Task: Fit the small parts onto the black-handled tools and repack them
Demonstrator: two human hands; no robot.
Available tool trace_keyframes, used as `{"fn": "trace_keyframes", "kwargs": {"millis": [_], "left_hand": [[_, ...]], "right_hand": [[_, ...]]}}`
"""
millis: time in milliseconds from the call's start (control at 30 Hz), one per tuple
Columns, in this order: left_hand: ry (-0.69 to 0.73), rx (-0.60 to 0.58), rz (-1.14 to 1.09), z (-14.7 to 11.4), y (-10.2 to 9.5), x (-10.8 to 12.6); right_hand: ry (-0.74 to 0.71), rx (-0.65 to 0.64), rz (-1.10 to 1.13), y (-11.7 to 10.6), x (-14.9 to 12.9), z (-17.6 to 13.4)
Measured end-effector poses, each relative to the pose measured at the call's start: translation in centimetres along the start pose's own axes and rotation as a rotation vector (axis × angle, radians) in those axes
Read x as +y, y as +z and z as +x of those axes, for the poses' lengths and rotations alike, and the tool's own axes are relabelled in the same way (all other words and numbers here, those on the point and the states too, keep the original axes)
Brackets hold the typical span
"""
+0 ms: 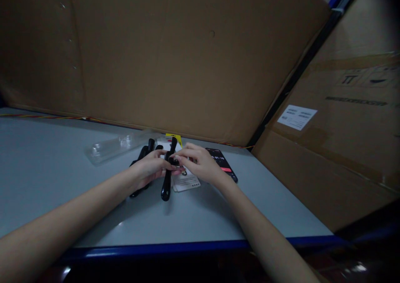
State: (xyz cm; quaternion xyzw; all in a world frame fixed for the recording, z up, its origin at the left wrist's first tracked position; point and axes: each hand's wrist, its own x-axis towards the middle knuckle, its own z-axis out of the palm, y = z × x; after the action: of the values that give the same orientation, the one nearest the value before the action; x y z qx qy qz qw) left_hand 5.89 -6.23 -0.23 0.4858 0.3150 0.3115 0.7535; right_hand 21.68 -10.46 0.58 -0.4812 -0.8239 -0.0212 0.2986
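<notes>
My left hand [153, 166] is closed around the middle of a black bar with rounded ends [166, 187], which stands out above and below the fingers. From the other side, my right hand [196, 160] pinches at a small dark part at the bar's middle; the fingers partly hide that part. More black parts with a similar handle shape [151, 143] lie on the table behind and under my left hand, partly covered by it. A printed white card with a yellow top [187, 184] lies beneath both hands.
On the grey table [125, 224] with a blue front edge, a clear plastic blister pack [109, 149] lies at the back left. A phone showing a running timer [223, 164] lies beside my right wrist. Large cardboard sheets [193, 66] wall off the back and right.
</notes>
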Motion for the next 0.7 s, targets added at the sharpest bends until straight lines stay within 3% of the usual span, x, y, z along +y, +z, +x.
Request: {"fn": "trace_keyframes", "kwargs": {"millis": [233, 500, 700], "left_hand": [[-0.005, -0.039, -0.03, -0.01, 0.02, -0.08], [0.005, -0.008, -0.031, 0.23, -0.11, -0.13], [-0.016, -0.013, 0.009, -0.1, 0.08, 0.03]], "right_hand": [[0.035, 0.045, -0.167, -0.43, 0.0, 0.15], [-0.017, 0.018, -0.066, -0.18, -0.25, 0.09], [0.0, 0.026, -0.157, -0.23, -0.07, 0.15]]}}
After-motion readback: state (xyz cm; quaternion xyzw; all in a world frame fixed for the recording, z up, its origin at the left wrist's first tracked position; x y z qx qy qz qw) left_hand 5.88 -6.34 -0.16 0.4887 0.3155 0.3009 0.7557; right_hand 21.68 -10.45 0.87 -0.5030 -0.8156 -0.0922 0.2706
